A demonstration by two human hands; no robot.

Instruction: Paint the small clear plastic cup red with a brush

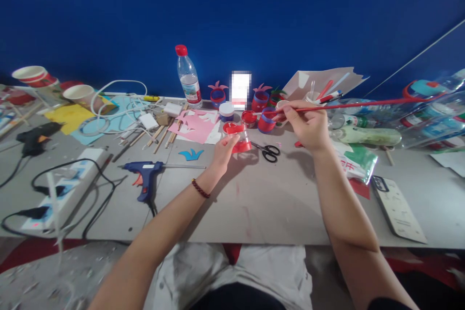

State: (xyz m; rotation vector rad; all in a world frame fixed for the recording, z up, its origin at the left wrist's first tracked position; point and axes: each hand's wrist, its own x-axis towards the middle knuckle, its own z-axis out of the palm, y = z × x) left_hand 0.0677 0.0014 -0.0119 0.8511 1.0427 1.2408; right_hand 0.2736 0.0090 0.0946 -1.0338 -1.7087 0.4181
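My left hand [222,154] is closed around a clear plastic cup piece [241,139] with red painted bands, held above the table left of the black scissors [268,151]. Pinched in my right hand [308,123] is a long red brush [348,105], its handle pointing right and its tip over an open jar of red paint [249,117]. A blue and red cup [266,122] stands just beside the brush, partly behind it. Behind my left hand lies a red lid [229,127], near a white-lidded jar [226,111].
A blue glue gun [145,174] and a white power strip [69,189] with black cables lie left. Pink paper [198,125] and a water bottle [189,80] are behind. Plastic bottles [370,135] and a phone [397,209] lie right.
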